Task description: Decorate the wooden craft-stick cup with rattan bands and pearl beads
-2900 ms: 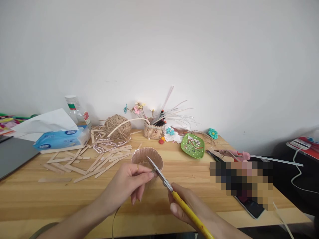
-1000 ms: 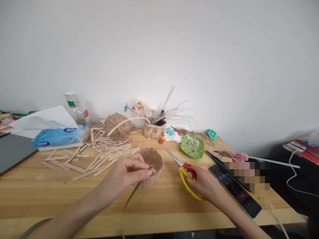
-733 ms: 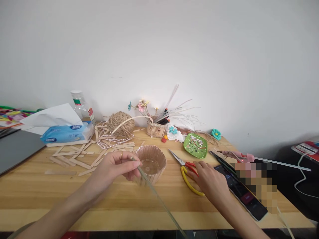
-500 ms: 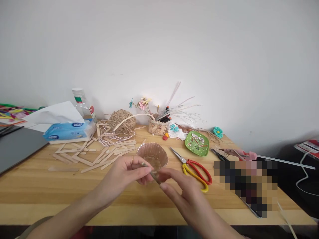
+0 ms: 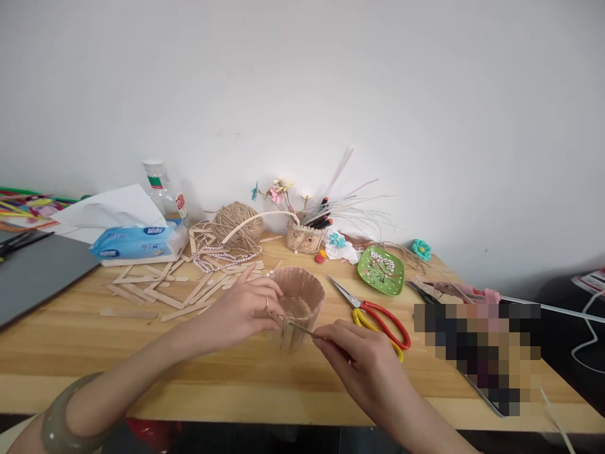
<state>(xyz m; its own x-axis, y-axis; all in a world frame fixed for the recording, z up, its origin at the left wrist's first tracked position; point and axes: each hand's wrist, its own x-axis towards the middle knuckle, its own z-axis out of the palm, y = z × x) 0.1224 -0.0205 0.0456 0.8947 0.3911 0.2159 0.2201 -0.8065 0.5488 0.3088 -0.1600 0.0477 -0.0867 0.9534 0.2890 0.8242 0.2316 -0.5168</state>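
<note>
A small round basket of wooden sticks (image 5: pixel 302 296) stands on the wooden table (image 5: pixel 142 353) in front of me. My left hand (image 5: pixel 241 310) grips its left side, fingers against the wall. My right hand (image 5: pixel 362 359) pinches a thin flat strip (image 5: pixel 299 327) whose tip touches the basket's front wall near my left fingers. Red and yellow scissors (image 5: pixel 375 310) lie flat on the table just right of the basket, untouched.
Loose wooden sticks (image 5: pixel 189 287) and a bead string (image 5: pixel 222 257) lie to the left. Behind are a twine ball (image 5: pixel 239 222), a tissue pack (image 5: pixel 137 239), a bottle (image 5: pixel 163 192), a small decorated basket (image 5: pixel 305 236), a green dish (image 5: pixel 380 270). A laptop (image 5: pixel 33 277) sits far left.
My right hand set the scissors down beside the basket, then came back and took the strip's end. My left hand shifted from holding the strip to gripping the basket.
</note>
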